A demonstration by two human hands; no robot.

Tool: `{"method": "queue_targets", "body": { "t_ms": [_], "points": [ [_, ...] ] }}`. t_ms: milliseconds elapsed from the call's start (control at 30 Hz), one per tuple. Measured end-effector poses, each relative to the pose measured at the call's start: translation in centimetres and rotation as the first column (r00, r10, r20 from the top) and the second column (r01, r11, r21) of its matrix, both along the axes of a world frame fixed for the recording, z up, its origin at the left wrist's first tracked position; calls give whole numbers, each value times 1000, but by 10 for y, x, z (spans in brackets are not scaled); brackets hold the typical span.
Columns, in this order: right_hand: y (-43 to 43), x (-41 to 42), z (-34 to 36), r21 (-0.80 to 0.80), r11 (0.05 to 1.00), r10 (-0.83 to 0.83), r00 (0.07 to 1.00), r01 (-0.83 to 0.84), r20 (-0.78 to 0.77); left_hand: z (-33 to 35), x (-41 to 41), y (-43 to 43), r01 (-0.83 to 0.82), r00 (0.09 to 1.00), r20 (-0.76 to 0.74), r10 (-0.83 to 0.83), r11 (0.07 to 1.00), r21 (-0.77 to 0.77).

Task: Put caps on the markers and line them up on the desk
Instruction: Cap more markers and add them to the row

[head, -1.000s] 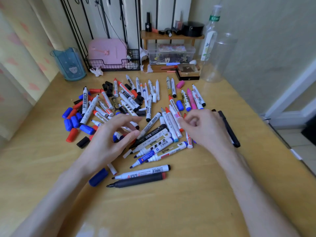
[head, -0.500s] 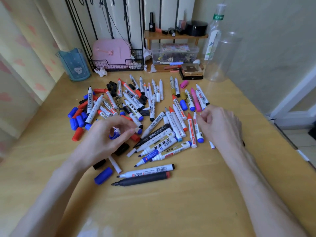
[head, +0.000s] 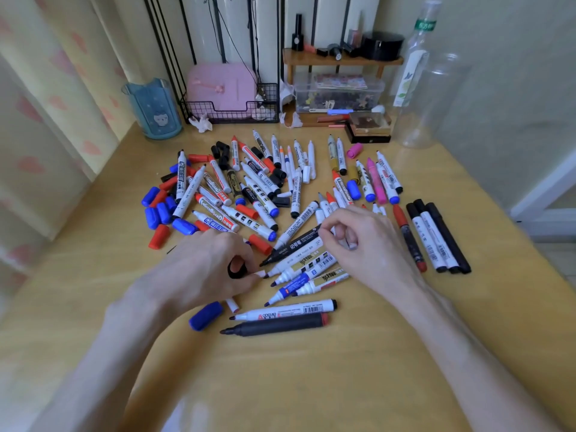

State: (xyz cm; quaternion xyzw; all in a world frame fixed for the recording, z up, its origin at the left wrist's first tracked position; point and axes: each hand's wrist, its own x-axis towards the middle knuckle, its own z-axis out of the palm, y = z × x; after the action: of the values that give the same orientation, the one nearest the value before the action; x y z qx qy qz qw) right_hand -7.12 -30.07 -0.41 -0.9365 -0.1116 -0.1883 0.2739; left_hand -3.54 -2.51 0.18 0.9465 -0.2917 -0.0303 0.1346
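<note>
Two-handed at the table [head: 311,385]: pinched black cap [head: 237,271] in left hand [head: 202,269]; curled right hand [head: 364,247] onto black marker [head: 296,244], grip unclear.

A blue translucent cup [head: 156,110] with a cat face stands at the back left, beside a black wire basket [head: 230,115] holding a pink case [head: 221,85]. To the right, a small wooden shelf [head: 343,59] carries a round black box [head: 381,45], with a clear plastic box [head: 338,93] beneath it. A tall clear bottle [head: 414,57] stands near the right wall.
</note>
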Motion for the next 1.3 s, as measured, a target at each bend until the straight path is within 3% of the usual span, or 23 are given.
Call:
{"method": "queue_targets", "body": {
  "t_ms": [533,1133,1300],
  "points": [
    [-25,8,2,62,988,-138,990,140,-36,4,5,4,-9,1000,4,11,924,-382],
    [-35,9,2,117,970,-199,971,215,-131,-3,6,-4,-21,990,111,84,881,-473],
    [-43,5,12,174,982,-28,974,68,-223,-8,10,0,-70,976,150,157,882,-465]
  ]
}}
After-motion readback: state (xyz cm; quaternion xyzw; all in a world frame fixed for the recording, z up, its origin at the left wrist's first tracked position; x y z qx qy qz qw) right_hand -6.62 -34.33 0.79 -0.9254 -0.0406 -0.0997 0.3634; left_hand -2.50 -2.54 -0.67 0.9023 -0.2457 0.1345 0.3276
